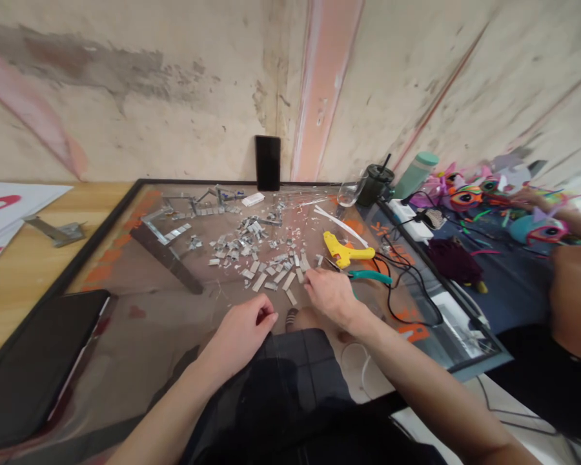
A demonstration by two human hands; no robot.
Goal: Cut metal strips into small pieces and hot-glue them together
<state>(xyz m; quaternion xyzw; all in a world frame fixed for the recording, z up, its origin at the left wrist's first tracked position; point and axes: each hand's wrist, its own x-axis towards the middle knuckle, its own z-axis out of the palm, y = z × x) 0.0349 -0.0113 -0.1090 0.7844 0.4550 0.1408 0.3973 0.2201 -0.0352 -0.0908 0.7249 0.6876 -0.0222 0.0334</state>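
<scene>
My left hand (244, 329) hovers over the near part of the glass tabletop, its fingers curled and the thumb close to the forefinger. Whatever lies between those fingertips, if anything, cannot be made out. Fingers bent and pressed together, my right hand (333, 296) reaches to the near right edge of a scatter of small grey metallic strips (259, 282). Its fingertips touch or nearly touch the pieces; what they pinch is hidden. Just beyond that hand lie teal-handled pliers (370, 277) and a yellow glue gun (347, 252).
A dark phone (268, 163) leans against the wall. Grey metal frames (206, 205) and a dark bar (167, 258) lie left of the pieces. Black cables (416, 316), a power strip (410, 219), a lidded cup (375, 185) and a person's arm (576, 297) are at right. A black case (39, 355) lies left.
</scene>
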